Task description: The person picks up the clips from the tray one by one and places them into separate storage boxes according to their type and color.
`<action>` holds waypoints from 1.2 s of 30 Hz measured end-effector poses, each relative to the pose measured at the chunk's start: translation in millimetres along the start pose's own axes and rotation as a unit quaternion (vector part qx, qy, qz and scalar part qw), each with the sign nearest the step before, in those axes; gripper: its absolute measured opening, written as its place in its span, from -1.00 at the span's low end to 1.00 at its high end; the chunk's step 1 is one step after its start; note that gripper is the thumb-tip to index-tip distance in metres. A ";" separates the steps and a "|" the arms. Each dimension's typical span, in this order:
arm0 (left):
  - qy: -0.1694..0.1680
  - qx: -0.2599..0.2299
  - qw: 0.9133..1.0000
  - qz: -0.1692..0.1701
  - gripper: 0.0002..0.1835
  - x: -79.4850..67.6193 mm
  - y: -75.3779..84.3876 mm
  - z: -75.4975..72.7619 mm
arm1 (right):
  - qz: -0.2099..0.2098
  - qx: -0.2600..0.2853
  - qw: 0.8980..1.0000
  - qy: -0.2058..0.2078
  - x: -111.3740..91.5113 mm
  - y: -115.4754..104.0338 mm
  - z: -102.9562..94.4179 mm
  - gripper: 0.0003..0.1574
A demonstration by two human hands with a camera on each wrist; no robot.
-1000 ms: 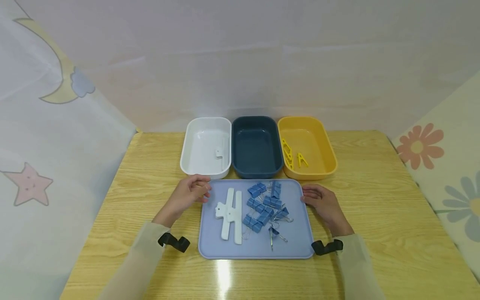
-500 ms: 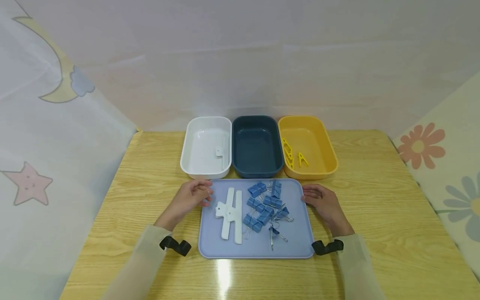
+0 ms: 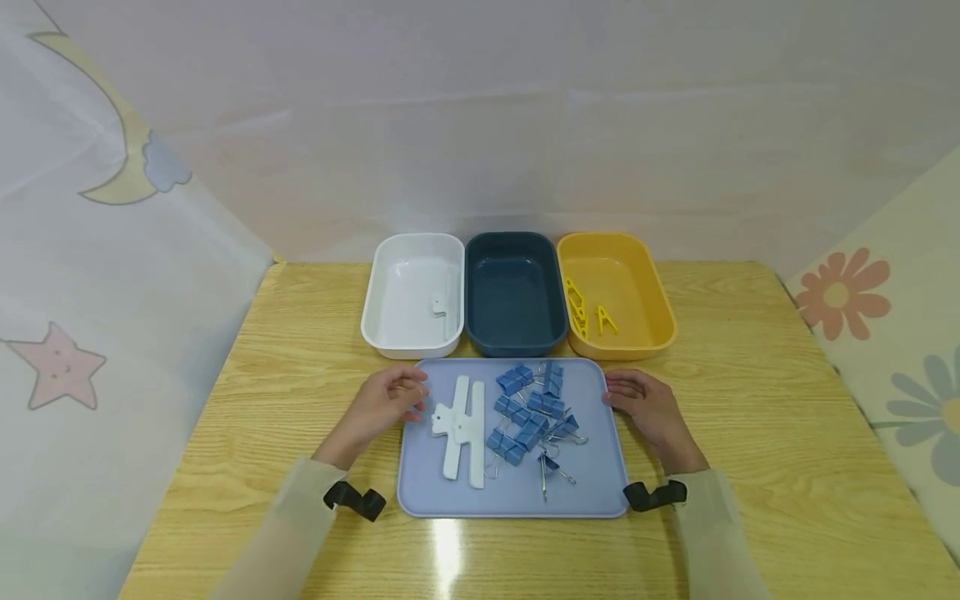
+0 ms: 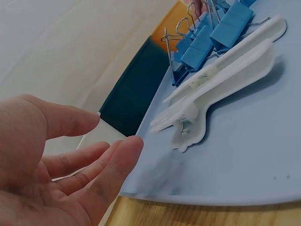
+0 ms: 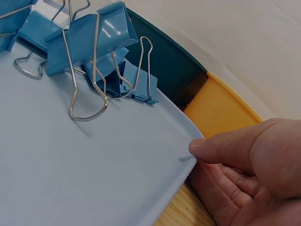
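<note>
My left hand (image 3: 384,402) hovers by the far left corner of a pale blue tray (image 3: 442,504), fingers relaxed and apart, nothing in them. Nearest to it on the tray lie two white bag clips (image 3: 469,429), one partly over the other; the left wrist view shows the spring on a white clip (image 4: 188,113). Several blue binder clips (image 3: 531,432) with silver wire handles are heaped on the tray's right half. At the tray's right edge, my right hand (image 3: 647,407) pinches the rim, thumb (image 5: 221,146) on top and fingers below it.
Behind the tray three bins stand in a row: a white bin (image 3: 375,292) with a white clip inside, a dark teal bin (image 3: 516,346), and a yellow bin (image 3: 663,317) with several yellow pegs (image 3: 605,319). A wooden table (image 3: 765,400) carries everything; a printed cloth wall (image 3: 480,167) encloses it.
My left hand has shifted slightly right and toward me, from beside the white bin's front to over the tray's left rim. The right hand, the tray and the clips stay where they were.
</note>
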State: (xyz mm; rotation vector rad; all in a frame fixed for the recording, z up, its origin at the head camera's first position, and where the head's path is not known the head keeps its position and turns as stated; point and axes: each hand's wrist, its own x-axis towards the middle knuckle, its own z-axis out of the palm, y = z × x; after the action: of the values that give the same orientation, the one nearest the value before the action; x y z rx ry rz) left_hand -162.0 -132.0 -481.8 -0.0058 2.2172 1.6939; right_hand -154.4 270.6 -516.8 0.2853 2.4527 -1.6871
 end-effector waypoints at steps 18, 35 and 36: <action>-0.003 0.022 1.000 -0.007 -0.72 -4.1 -4.5 12.2 | 0.015 0.000 1.000 0.000 0.3 0.0 0.0 -0.46; 0.002 0.049 0.999 -0.001 -0.77 -3.9 -9.7 23.4 | 0.014 -0.002 1.000 -0.006 -0.4 0.1 -1.5 -0.45; 0.002 0.049 0.999 -0.001 -0.77 -3.8 -10.0 24.4 | 0.014 -0.002 1.000 -0.006 -0.4 0.1 -1.5 -0.45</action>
State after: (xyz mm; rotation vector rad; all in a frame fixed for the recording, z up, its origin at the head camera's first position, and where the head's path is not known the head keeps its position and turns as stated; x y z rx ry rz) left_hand -149.7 -112.8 -495.5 0.0138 2.3000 1.5825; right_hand -154.0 272.0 -516.3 0.3068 2.4320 -1.6673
